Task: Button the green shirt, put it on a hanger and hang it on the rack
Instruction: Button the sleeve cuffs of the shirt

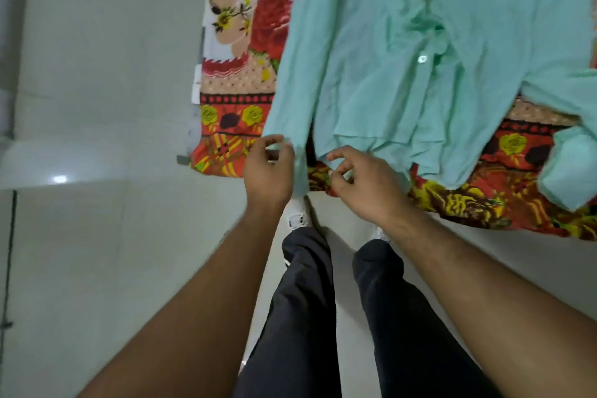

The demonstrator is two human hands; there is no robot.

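The light green shirt [403, 42] lies spread on a bed covered by a floral blanket [232, 126], its hem hanging over the near edge. One white button [422, 58] shows on the front placket. My left hand [269, 171] pinches the left hem corner of the shirt between thumb and fingers. My right hand [361, 181] sits just below the middle of the hem, its fingers curled at the edge of the cloth; whether it grips the fabric is unclear. No hanger or rack is in view.
The bed edge runs from the left of my hands to the right side of the frame. Pale glossy floor tiles [97, 171] fill the left side. My legs in dark trousers [307, 300] and white shoes stand close to the bed.
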